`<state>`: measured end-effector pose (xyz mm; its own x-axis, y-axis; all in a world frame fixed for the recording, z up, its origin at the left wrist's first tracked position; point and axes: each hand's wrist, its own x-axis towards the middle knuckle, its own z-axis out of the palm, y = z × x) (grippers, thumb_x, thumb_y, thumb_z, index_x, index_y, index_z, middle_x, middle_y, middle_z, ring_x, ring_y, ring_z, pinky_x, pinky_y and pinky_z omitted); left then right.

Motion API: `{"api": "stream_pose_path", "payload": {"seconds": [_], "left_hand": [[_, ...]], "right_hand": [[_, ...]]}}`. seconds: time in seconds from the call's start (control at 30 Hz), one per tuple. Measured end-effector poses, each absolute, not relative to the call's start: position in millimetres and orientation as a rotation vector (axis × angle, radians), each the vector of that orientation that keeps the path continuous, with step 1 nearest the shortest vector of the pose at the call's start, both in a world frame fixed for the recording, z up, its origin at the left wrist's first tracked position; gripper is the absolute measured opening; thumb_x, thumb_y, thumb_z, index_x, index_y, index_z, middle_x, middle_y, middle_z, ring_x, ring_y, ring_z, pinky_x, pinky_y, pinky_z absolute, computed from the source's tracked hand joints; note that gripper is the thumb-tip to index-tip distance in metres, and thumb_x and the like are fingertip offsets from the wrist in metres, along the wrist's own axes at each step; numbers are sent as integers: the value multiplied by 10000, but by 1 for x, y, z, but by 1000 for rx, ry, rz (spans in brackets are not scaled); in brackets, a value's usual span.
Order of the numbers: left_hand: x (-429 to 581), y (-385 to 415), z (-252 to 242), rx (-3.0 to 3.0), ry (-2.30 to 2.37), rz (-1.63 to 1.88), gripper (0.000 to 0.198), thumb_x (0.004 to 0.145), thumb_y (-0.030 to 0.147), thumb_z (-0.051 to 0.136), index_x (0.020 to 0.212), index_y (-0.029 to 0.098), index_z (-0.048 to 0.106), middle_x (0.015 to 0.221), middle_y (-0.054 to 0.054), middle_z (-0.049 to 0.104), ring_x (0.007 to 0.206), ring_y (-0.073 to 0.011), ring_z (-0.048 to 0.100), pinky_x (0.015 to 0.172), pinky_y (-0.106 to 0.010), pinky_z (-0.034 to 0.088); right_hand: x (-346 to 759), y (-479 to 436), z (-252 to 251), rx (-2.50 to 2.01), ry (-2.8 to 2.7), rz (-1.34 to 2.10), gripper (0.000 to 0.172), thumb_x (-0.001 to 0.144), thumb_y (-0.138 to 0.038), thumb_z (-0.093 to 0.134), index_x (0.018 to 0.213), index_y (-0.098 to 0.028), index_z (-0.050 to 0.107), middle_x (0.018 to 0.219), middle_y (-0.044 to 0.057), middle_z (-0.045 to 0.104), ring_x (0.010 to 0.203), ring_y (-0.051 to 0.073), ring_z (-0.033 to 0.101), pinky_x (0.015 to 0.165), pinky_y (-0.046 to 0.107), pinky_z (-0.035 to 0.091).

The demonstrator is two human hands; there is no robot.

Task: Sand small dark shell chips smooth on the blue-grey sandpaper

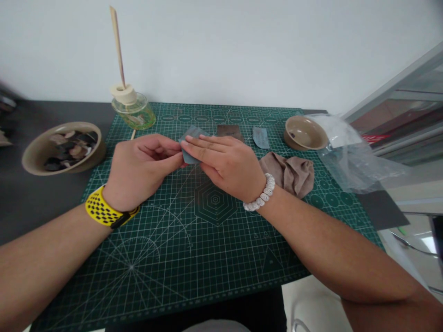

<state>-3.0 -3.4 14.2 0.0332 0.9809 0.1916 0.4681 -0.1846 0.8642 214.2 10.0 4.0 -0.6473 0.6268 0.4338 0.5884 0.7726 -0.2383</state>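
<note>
Blue-gray paper (pixel 190 158) held over middle of green mat (pixel 162 244), between both hands. Long side, as far as seen, runs near to far; far end pointed at wall (pixel 221 55), slanted a bit right. Paper gripped by right hand (pixel 231 166), fingers laid across top. Left hand (pixel 136 168) closed, thumb and finger pinched at paper's left edge; what is pinched cannot be told. Brown cloth (pixel 294 175) laid just beside right hand.

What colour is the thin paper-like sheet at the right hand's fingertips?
The thin paper-like sheet is blue-grey, best seen in the head view.
</note>
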Motion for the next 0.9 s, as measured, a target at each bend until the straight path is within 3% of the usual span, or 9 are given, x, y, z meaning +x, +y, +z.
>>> {"api": "stream_pose_path", "payload": {"seconds": [0.33,0.53,0.73,0.9], "left_hand": [[-6,-4,14,1773,1521,1079,98,833,387,825,840,301,780,862,11,854,785,-225,794,707,-377,682],[-3,-4,14,1785,1497,1093,80,810,357,794,775,288,774,829,4,846,780,-218,789,711,-363,663],[-1,-6,15,1750,1501,1125,89,817,343,810,805,259,782,842,-7,858,792,-216,808,739,-356,683],[-4,-6,13,1780,1515,1110,74,850,362,828,832,308,781,858,8,848,807,-246,810,718,-397,682]], "right_hand": [[216,11,5,-981,-2432,126,534,1091,-66,535,1561,-227,729,1592,82,727,1449,256,741,1178,440,583],[212,8,5,-937,-2454,141,532,1092,-70,556,1550,-272,739,1610,54,713,1456,230,734,1185,407,569],[213,7,8,-962,-2451,122,510,1110,-90,537,1558,-236,731,1598,73,720,1448,240,740,1177,415,566],[214,8,7,-998,-2421,134,546,1078,-53,554,1546,-264,740,1591,63,728,1425,231,753,1174,410,563]]}}
